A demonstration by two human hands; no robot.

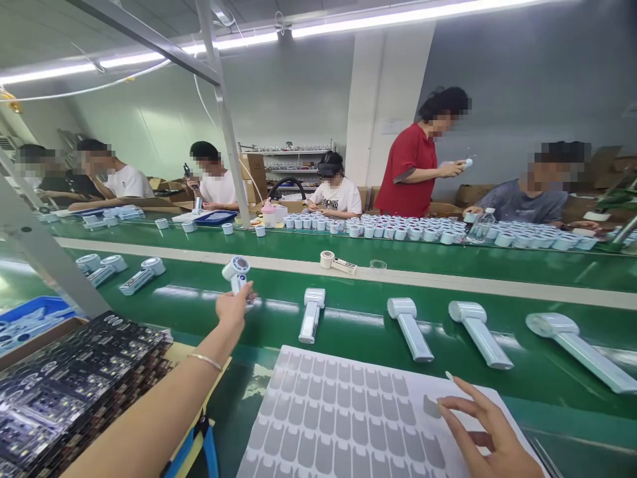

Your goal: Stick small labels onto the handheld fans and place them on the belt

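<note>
My left hand (233, 309) reaches forward over the green conveyor belt (348, 318) and is closed around the handle of a small white handheld fan (235, 271), its round head up. My right hand (485, 425) rests at the right edge of a white sheet of grey stickers (343, 418), fingers pinching one grey sticker (432, 406) lifted from the sheet. Several more white fans lie on the belt to the right, the nearest fan (311, 313) just beyond the sheet.
A stack of dark circuit boards (74, 392) sits at my lower left, with a blue tray (30, 318) behind it. A metal frame post (44, 252) slants at left. Several people work across the far belt, lined with white round parts (413, 231).
</note>
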